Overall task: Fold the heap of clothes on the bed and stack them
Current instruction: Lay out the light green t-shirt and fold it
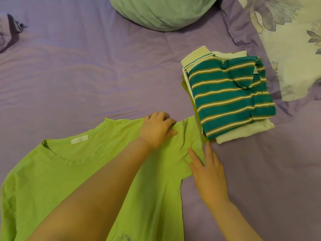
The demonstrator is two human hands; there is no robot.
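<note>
On green shirt [52, 171], blank-looking neck label [80, 141]

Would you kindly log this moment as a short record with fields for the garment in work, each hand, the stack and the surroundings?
garment: lime green T-shirt, spread flat, neck label up
left hand: left hand presses the shirt's shoulder
right hand: right hand lies flat at the sleeve edge
stack: folded clothes, teal striped polo shirt on top
surface: purple bedsheet
nearby: pale green pillow, floral quilt
</note>
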